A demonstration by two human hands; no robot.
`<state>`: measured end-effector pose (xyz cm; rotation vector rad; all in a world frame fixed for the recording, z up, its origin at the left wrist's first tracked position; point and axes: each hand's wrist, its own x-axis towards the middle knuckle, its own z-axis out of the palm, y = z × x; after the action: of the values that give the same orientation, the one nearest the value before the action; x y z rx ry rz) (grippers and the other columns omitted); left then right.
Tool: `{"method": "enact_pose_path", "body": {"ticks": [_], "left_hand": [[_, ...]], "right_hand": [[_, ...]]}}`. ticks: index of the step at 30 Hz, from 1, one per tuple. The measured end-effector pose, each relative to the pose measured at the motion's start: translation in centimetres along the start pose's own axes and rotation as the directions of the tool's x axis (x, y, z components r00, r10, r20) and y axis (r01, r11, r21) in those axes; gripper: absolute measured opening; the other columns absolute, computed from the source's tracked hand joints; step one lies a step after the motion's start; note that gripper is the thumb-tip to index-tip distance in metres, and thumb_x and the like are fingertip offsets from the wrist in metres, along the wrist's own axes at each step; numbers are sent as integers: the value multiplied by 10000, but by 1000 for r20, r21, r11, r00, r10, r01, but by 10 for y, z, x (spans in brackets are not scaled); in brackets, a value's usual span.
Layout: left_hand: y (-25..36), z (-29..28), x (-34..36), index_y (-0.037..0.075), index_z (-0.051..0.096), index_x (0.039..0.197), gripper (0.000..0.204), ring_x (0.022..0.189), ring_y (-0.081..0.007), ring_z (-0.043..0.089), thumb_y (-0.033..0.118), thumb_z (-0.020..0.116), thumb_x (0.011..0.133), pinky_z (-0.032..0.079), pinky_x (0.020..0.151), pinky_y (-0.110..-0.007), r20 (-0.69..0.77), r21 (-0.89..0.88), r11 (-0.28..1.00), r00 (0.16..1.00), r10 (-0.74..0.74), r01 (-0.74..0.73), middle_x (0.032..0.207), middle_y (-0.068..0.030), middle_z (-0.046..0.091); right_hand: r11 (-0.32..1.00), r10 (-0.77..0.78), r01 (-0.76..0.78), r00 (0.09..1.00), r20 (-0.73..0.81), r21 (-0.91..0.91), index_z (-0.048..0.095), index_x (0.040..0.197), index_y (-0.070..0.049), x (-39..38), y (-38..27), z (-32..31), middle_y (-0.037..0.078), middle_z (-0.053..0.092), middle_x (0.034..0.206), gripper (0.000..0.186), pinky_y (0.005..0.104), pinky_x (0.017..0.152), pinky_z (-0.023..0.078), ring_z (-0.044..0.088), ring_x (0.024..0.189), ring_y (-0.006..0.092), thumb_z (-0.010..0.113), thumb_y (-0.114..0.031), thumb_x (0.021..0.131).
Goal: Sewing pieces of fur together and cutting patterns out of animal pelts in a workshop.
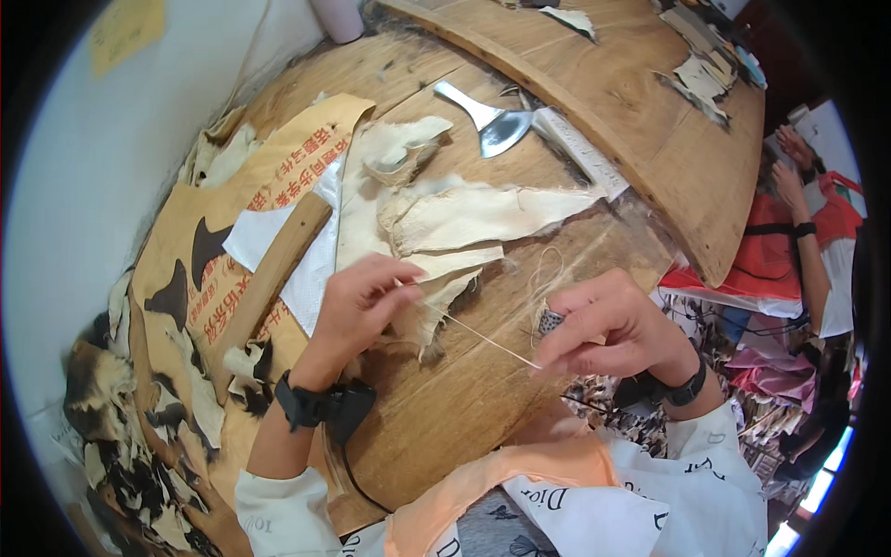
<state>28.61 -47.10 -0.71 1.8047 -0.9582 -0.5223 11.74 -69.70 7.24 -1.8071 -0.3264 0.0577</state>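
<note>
A pale thread (487, 340) runs taut between my two hands above the wooden table. My left hand (367, 302) is closed in a pinch at its upper end; whether a needle is there is too small to tell. At the lower end my right hand (608, 325) pinches the thread between thumb and fingers. A dimpled metal thimble (549, 322) sits on one of its fingers. Loose loops of thread (548, 274) trail beside that hand. Cream-coloured hide pieces (492, 215) lie just beyond my hands, one partly hidden behind the left.
A broad-bladed knife (503, 133) lies beyond the hides, near a raised wooden bar (575, 93). To the left, a wooden stick (278, 269) rests on brown paper (186, 251). Fur scraps (102, 390) pile at the left edge. Another person's arms (807, 241) show at right.
</note>
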Motion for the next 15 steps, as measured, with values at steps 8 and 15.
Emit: {"method": "enact_pose_path", "body": {"ticks": [8, 15], "left_hand": [[-12, 11, 15, 16, 700, 770, 100, 603, -63, 549, 114, 684, 757, 434, 556, -224, 263, -44, 974, 943, -204, 223, 678, -35, 655], [-7, 14, 12, 8, 692, 772, 159, 522, -42, 476, 165, 676, 784, 391, 484, -216, 225, -7, 958, 934, -277, 286, 567, 0, 576]], "right_hand": [[967, 27, -94, 962, -271, -237, 673, 823, -62, -23, 0, 14, 63, 525, 616, 213, 287, 477, 368, 517, 542, 198, 609, 42, 649], [865, 111, -319, 875, -471, -387, 658, 783, -51, -91, -4, 38, 75, 548, 640, 137, 311, 502, 396, 548, 586, 224, 617, 3, 664]]}}
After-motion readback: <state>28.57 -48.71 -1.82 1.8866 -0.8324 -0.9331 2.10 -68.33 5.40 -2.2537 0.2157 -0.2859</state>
